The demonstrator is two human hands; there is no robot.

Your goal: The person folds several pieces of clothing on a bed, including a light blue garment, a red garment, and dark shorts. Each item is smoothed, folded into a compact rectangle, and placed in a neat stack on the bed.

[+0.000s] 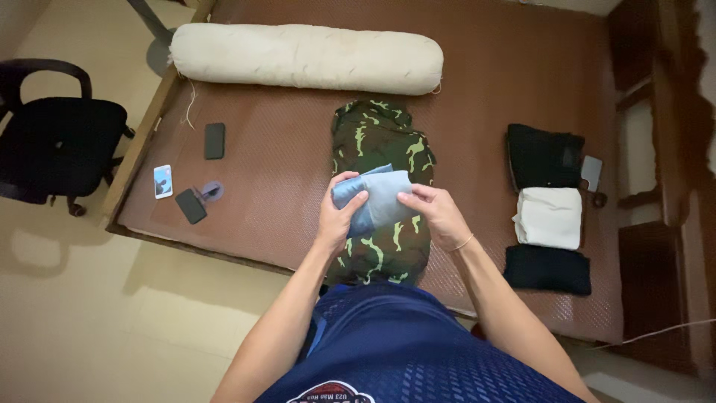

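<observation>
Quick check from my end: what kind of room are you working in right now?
Most likely a bedroom at home. A wooden bed with a brown mat carries a long cream bolster and folded clothes. A black office chair stands beside it. Both hands hold a folded blue cloth.

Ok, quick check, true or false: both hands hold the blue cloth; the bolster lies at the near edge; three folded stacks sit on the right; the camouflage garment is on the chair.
1. Both the left hand and right hand hold the blue folded cloth. True.
2. The cream bolster lies at the near edge. False: far edge.
3. Three folded stacks on the right: black, white, black. True.
4. The camouflage garment is on the chair. False: on the bed mat.
</observation>
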